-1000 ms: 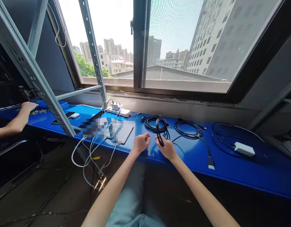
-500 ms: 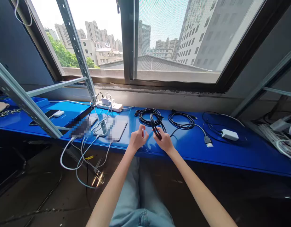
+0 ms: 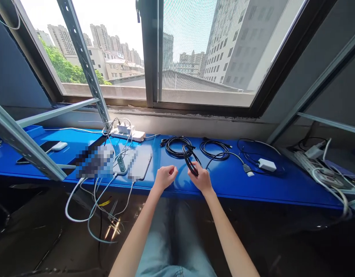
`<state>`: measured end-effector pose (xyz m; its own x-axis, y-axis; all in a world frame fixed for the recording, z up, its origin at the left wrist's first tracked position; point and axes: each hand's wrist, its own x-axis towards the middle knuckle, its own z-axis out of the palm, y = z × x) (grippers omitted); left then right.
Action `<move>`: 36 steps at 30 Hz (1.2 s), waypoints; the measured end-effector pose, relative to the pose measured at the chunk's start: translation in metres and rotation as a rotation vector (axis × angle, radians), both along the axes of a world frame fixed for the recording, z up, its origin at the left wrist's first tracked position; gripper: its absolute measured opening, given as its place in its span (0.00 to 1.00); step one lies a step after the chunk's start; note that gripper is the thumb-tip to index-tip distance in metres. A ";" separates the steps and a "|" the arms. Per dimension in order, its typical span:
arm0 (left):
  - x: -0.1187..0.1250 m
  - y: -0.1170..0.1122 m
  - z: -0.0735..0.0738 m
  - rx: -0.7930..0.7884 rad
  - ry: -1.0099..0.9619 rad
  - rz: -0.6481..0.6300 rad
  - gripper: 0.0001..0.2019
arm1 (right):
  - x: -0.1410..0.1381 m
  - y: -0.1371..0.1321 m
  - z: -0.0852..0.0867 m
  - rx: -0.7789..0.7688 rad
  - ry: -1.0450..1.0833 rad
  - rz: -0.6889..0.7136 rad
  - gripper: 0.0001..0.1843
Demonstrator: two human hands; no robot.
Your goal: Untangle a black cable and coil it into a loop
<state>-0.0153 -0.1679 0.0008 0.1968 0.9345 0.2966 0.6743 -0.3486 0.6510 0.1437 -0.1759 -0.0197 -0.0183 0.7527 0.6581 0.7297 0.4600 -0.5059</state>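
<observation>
My right hand (image 3: 201, 177) is closed around a looped black cable (image 3: 189, 161), whose loops rise above the fingers at the desk's front. From this hand a strand arcs right, ending in a grey connector with a pale tip (image 3: 248, 169). My left hand (image 3: 165, 177) is curled a little to the left, apart from the cable. Its thumb and forefinger are close together, and whatever they may hold is hidden. Behind the held loops lies a coiled black cable (image 3: 177, 154), and right of it a second black coil (image 3: 204, 154) rests on the blue desk (image 3: 177, 186).
A white adapter (image 3: 266, 165) with thin black cable lies to the right. Left of my hands are a tablet-like device (image 3: 145, 169), tangled pale cables (image 3: 68, 200) hanging over the edge, and a white power strip (image 3: 138, 135). Metal shelf posts (image 3: 85, 61) stand at the left.
The view has turned slightly to the right. My left hand's fingers have drawn closer together. My right hand still grips the cable loops.
</observation>
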 end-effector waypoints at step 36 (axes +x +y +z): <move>0.008 0.003 -0.015 0.339 -0.256 0.125 0.16 | 0.035 -0.039 0.087 -0.148 0.546 0.088 0.24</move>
<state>-0.0074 -0.1650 -0.0146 -0.0311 0.7877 0.6152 0.5569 -0.4975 0.6651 0.1791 -0.2154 0.0671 0.2278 0.8486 0.4775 0.3062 0.4031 -0.8624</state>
